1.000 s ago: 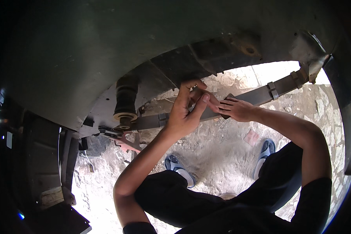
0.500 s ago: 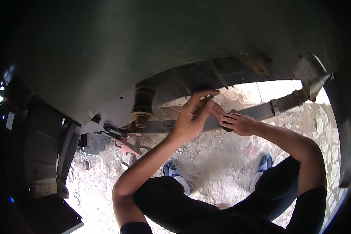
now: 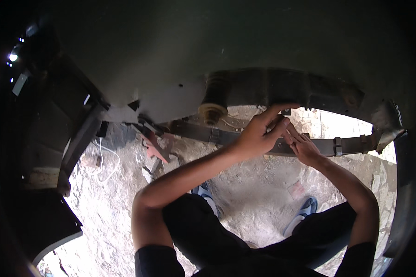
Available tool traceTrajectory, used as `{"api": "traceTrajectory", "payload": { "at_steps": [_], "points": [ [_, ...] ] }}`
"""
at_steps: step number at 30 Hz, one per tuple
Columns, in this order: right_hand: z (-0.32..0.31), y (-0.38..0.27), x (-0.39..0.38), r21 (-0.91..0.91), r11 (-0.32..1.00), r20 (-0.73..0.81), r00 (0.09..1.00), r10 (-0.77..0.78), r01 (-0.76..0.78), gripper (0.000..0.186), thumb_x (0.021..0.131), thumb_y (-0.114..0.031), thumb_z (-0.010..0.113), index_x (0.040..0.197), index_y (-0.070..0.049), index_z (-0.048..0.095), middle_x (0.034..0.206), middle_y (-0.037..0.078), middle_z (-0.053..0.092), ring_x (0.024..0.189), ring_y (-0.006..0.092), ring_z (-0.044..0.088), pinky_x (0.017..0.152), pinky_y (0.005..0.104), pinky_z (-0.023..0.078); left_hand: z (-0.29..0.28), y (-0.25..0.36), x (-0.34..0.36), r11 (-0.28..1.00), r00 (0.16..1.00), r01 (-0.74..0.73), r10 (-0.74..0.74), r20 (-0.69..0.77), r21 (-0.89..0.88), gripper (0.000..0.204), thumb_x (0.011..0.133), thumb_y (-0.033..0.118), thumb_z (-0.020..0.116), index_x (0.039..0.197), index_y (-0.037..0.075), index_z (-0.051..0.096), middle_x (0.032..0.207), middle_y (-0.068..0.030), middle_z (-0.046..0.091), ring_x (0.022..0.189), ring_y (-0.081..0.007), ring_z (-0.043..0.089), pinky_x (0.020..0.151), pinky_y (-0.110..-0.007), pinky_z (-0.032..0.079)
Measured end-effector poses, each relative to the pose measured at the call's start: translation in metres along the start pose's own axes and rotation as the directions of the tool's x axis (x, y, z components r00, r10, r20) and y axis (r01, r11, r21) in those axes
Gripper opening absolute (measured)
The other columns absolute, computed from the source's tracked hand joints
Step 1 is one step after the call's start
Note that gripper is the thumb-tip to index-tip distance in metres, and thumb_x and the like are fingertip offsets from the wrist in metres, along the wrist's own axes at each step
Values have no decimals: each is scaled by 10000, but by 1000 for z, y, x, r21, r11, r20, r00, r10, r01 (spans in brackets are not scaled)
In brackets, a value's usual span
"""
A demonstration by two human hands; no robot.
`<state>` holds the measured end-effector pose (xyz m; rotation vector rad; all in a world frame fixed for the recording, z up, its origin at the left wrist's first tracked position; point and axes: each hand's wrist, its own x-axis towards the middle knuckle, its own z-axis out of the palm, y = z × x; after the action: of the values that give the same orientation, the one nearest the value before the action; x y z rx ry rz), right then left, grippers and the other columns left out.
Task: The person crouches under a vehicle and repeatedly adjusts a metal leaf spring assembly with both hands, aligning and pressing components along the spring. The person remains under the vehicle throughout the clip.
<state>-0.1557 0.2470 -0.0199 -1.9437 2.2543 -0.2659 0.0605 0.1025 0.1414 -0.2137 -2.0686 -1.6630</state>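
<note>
Both hands (image 3: 282,136) against leaf spring (image 3: 342,147)

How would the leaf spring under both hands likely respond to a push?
The leaf spring is stacked steel strips banded by clamps, so likely stiff and heavy. Fixed under the vehicle, it probably won't shift as the left hand and right hand press.

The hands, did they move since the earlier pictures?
Barely. The left hand and right hand stay together at the leaf spring, fingers now stretched up more. Mostly the camera view shifted. The sandals stay planted on the stony ground.
</note>
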Motion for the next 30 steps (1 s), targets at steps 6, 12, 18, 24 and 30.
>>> {"api": "traceTrajectory", "payload": {
  "at_steps": [6,12,18,24,30],
  "points": [
    [9,-24,5,-289,907,98,952,-291,307,527,929,-251,500,1390,-41,357,1414,152,376,1318,302,347,1088,423,307,2,-11,4,994,999,-41,39,18,97,376,975,41,441,1329,36,314,874,-120,652,762,-149,663,724,-276,501],
    [9,-14,1,-309,913,-13,958,-285,267,563,897,-252,552,1373,-11,373,1370,161,403,1294,295,366,1088,399,308,0,-12,4,996,1000,11,-13,14,87,364,972,25,432,1316,30,313,986,-146,648,809,-179,678,757,-287,505],
    [16,-15,1,-319,924,-65,968,-243,210,530,872,-250,583,1309,16,444,1351,186,410,1279,300,379,1065,398,334,1,-20,4,998,999,-24,26,-32,61,378,976,15,404,1344,29,318,1222,-205,561,884,-217,680,802,-303,534],
    [18,-1,3,-286,935,18,977,-212,208,535,918,-264,543,1363,-12,390,1407,180,371,1331,310,344,1104,396,301,2,-13,7,1000,999,-19,18,-42,-20,364,998,56,377,1356,21,326,1131,-209,613,805,-196,684,757,-295,536],
    [24,-4,1,-284,943,8,983,-181,176,579,948,-347,478,1385,9,348,1423,200,364,1353,303,324,1104,408,284,3,-15,11,999,998,-13,15,-67,33,329,994,42,375,1320,8,342,1002,-215,658,610,-176,664,641,-260,508]
  ]
}}
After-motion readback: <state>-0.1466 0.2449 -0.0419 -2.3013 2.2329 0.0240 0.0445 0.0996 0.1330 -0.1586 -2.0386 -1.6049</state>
